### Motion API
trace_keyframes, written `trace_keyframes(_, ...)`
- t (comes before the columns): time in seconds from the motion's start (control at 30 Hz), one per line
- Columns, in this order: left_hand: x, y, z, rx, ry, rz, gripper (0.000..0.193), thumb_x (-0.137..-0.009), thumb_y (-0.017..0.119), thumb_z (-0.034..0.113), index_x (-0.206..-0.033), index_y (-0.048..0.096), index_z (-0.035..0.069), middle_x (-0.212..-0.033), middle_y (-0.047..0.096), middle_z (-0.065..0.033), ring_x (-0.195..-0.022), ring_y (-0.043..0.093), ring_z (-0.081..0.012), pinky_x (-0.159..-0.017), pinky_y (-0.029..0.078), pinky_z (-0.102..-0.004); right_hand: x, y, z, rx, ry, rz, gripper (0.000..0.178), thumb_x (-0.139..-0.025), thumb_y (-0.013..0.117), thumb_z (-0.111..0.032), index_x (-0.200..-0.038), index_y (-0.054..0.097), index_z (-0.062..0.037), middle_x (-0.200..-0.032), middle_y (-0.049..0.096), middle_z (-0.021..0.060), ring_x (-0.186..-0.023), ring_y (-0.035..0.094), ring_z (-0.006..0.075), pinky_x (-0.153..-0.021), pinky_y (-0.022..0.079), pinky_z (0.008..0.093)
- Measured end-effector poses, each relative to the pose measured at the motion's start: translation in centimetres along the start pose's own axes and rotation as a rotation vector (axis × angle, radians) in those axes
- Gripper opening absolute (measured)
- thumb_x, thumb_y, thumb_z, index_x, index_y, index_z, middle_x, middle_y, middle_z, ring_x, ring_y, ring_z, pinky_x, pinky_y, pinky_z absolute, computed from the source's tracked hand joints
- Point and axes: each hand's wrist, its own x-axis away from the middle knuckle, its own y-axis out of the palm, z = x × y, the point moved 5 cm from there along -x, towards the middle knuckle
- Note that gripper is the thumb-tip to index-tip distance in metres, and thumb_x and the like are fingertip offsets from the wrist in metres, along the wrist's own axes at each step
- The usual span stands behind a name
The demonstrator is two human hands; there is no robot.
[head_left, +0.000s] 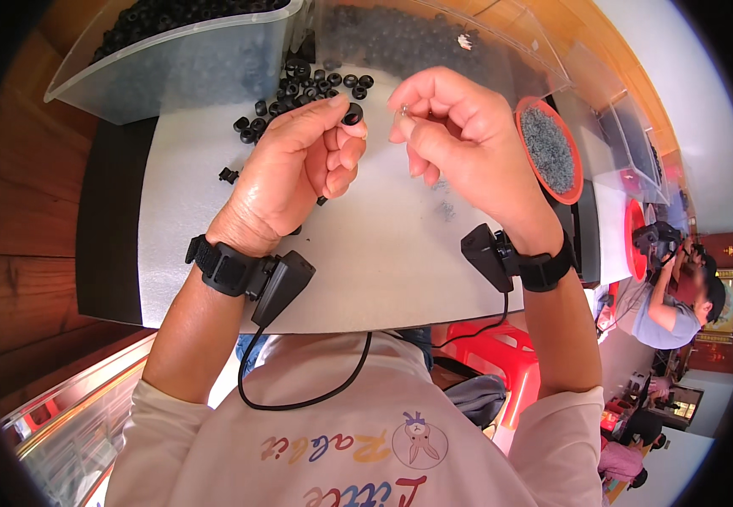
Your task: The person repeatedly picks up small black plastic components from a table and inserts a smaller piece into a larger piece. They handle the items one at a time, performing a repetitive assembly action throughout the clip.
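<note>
Between the thumb and fingers of my left hand (286, 165) is a small black hollow cap (352, 115), its round opening turned toward me. Just right of it, my right hand (468, 139) pinches a tiny clear or silvery piece (403, 111), too small to make out exactly. The two hands are apart above a white mat (383, 262). Beyond my left hand lies a loose heap of similar black caps (307, 89). A single dark fitting (228, 175) rests left of my left wrist. Some tiny pale bits (444, 209) are scattered below my right hand.
At the back left stands a translucent bin (189, 76) of black parts, with a clear bin (442, 42) beside it. An orange bowl (571, 193) of small greyish pieces sits by my right wrist. A red stool (510, 359) is below the table; other people are at far right.
</note>
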Motion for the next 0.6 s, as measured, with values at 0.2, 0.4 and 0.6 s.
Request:
trace_keyframes(0.2, 0.0, 0.0, -0.2, 0.010, 0.016, 0.006, 0.036, -0.109, 0.048, 0.037, -0.095, 0.064, 0.007, -0.070, 0.055, -0.0006, -0.056, 0.044, -0.0111, -0.050, 0.032, -0.0247, -0.4, 0.7, 0.3, -0.043, -0.066, 0.063, 0.007, -0.096, 0.067, -0.005, -0.098, 0.064, 0.0014, -0.077, 0.066, 0.0000, -0.068, 0.064, 0.0077, -0.059, 0.052, 0.0246)
trace_keyframes(0.4, -0.2, 0.4, 0.1, 0.011, 0.027, 0.027, 0.036, -0.109, 0.049, 0.037, -0.095, 0.065, 0.007, -0.071, 0.057, -0.0011, -0.056, 0.046, -0.0106, -0.050, 0.033, -0.0245, -1.2, 1.9, 1.5, 0.013, -0.260, 0.172, 0.007, -0.098, 0.067, -0.005, -0.095, 0.066, 0.0013, -0.081, 0.072, 0.0050, -0.071, 0.065, 0.0091, -0.064, 0.051, 0.0242)
trace_keyframes(0.6, 0.1, 0.4, 0.1, 0.034, 0.031, -0.006, 0.035, -0.109, 0.051, 0.036, -0.096, 0.065, 0.006, -0.072, 0.060, -0.0007, -0.056, 0.048, -0.0102, -0.051, 0.034, -0.0244, -1.4, 1.6, 1.3, -0.048, -0.229, 0.175, 0.008, -0.099, 0.067, -0.005, -0.095, 0.066, 0.0014, -0.080, 0.072, 0.0065, -0.072, 0.066, 0.0093, -0.065, 0.052, 0.0246)
